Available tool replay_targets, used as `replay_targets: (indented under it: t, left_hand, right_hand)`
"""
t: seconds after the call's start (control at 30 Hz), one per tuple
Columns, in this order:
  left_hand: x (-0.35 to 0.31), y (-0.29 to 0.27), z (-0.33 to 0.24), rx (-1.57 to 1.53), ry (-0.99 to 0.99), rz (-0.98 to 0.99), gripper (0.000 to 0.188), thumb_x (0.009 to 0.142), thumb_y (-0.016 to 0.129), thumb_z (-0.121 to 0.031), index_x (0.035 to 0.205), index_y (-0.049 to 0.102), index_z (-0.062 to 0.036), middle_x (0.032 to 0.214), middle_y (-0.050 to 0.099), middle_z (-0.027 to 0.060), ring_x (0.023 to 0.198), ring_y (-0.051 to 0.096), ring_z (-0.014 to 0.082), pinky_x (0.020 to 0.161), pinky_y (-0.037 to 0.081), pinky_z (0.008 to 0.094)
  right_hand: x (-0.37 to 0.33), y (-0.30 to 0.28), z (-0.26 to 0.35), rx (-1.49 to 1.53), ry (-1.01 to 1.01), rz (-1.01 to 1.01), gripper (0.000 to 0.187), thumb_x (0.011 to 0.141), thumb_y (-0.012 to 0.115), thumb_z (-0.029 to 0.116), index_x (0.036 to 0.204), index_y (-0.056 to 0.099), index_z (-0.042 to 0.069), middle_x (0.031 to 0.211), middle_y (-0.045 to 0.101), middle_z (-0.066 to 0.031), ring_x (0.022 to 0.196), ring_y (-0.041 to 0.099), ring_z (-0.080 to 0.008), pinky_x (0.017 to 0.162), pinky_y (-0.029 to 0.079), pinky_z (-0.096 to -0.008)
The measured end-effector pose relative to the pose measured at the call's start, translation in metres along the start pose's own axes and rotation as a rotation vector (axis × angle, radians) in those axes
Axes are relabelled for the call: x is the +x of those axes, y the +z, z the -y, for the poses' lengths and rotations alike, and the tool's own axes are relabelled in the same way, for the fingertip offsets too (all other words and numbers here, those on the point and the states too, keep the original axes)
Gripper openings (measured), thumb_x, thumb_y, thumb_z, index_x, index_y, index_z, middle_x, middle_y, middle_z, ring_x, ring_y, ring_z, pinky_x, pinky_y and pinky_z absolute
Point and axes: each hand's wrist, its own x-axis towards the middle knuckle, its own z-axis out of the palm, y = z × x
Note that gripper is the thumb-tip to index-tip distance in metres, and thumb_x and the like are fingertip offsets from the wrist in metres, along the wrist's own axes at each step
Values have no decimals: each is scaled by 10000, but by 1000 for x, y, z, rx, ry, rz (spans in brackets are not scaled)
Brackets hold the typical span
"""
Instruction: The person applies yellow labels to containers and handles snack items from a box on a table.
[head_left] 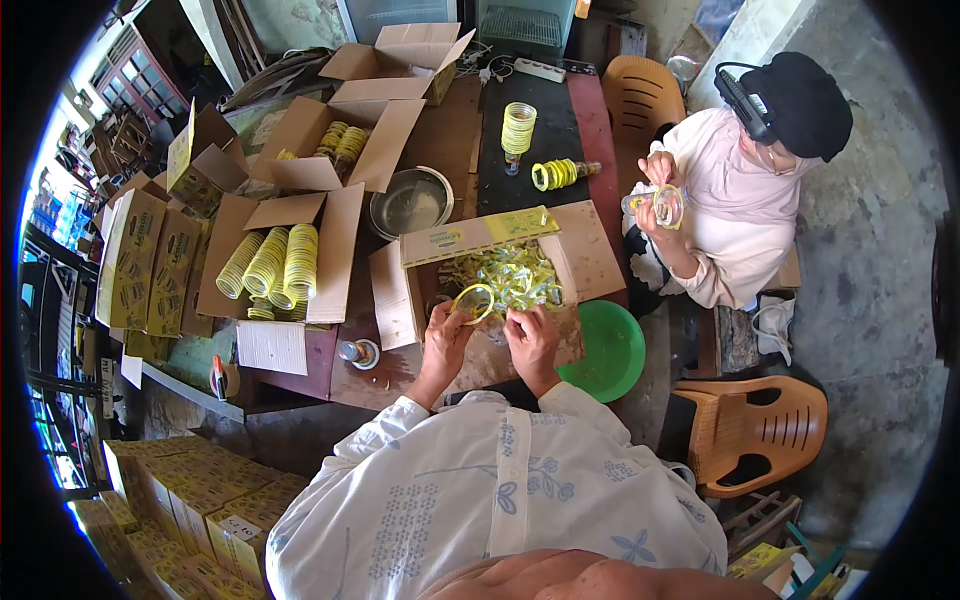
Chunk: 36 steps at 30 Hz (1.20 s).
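My left hand (pixel 445 345) pinches a thin yellow ring (pixel 473 303) by its edge, over the near side of an open cardboard box (pixel 480 240). Close beside it, my right hand (pixel 532 342) has its fingertips pressed together at the box's near edge; whatever they hold is too small to make out. Inside the box lies a loose heap of yellow and clear plastic pieces (pixel 500 270). A small bottle-like object (pixel 358 352) stands on the table left of my left hand.
Open boxes with stacked yellow rings (pixel 300 262) stand at the left, near a metal bowl (pixel 411 203). A green basin (pixel 603 350) sits right of my box. Two ring stacks (pixel 518 130) are farther back. Across the right side, a co-worker (pixel 745 190) handles a ring beside orange chairs (pixel 750 430).
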Motion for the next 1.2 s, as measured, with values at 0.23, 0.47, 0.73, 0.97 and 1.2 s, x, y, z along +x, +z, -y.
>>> replay_targets:
  t: [0.23, 0.47, 0.73, 0.97, 1.2]
  left_hand:
    - [-3, -4, -4, -17, 12, -4, 165, 805, 689, 15, 966, 654, 4, 1141, 572, 197, 943, 651, 347, 743, 555, 385]
    - [-9, -2, -19, -30, 25, 72, 162, 818, 688, -7, 976, 651, -22, 1198, 564, 228, 976, 638, 395, 791, 535, 438]
    - [-1, -2, -21, -303, -111, 129, 165, 808, 703, -15, 961, 645, 3, 1405, 423, 260, 1139, 594, 443, 910, 524, 478]
    - [-4, 0, -7, 87, 77, 70, 228, 812, 708, -49, 1038, 690, -19, 1508, 296, 261, 1364, 368, 435, 1078, 389, 485]
    - [-4, 1, -11, 7, 17, 109, 237, 820, 695, -29, 1057, 686, -33, 1517, 289, 250, 1355, 363, 442, 1072, 394, 484]
  right_hand:
    - [-1, -3, -1, -15, -96, -5, 236, 738, 742, -30, 925, 662, 89, 766, 570, -76, 665, 585, -272, 581, 464, -385]
    - [0, -4, -3, -88, -64, 19, 183, 758, 736, -25, 899, 655, 57, 762, 564, -82, 648, 577, -258, 571, 462, -376]
    - [-4, 0, -13, 123, 83, 77, 143, 762, 721, -44, 867, 640, 13, 748, 562, -104, 630, 583, -248, 548, 451, -346]
    - [-9, -1, -7, 136, 113, 49, 191, 746, 725, -56, 901, 651, 27, 778, 595, -103, 664, 610, -242, 573, 480, -343]
    - [-4, -7, 6, 30, -45, 57, 225, 743, 751, -16, 923, 657, 82, 784, 583, -69, 674, 598, -261, 580, 490, -374]
